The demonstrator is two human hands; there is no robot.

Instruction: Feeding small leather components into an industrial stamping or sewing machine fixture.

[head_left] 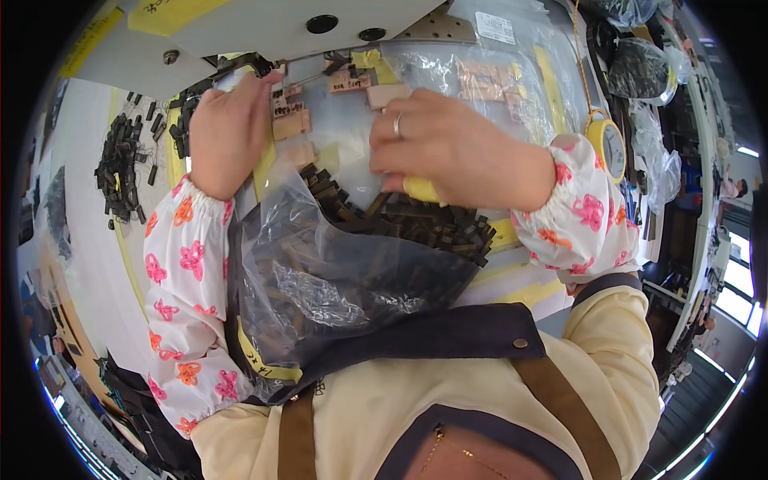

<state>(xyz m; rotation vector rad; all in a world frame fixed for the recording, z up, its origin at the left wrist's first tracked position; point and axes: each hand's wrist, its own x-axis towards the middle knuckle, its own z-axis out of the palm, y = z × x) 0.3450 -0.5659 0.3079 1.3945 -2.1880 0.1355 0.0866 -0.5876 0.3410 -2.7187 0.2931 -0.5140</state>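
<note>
My left hand (228, 136) reaches to the edge of the grey machine (240, 24), its fingertips closed at small dark parts; what they grip is unclear. My right hand (448, 144), with a ring and something yellow (420, 190) at its fingers, is curled over the translucent work surface (352, 120), just above many small black pieces; anything inside it is hidden. These pieces lie in and at the mouth of a clear plastic bag (344, 280) near my body. Small pinkish blocks (290, 120) and yellow tape bits (368, 58) lie between and beyond my hands.
Loose black parts with thin wires (124, 160) lie on the white table (104, 280) at left. Plastic-covered pink pieces (484, 80) sit at back right. A yellow tape roll (608, 148) hangs on a cord, near crumpled bags (656, 176). Distant people are at the far right.
</note>
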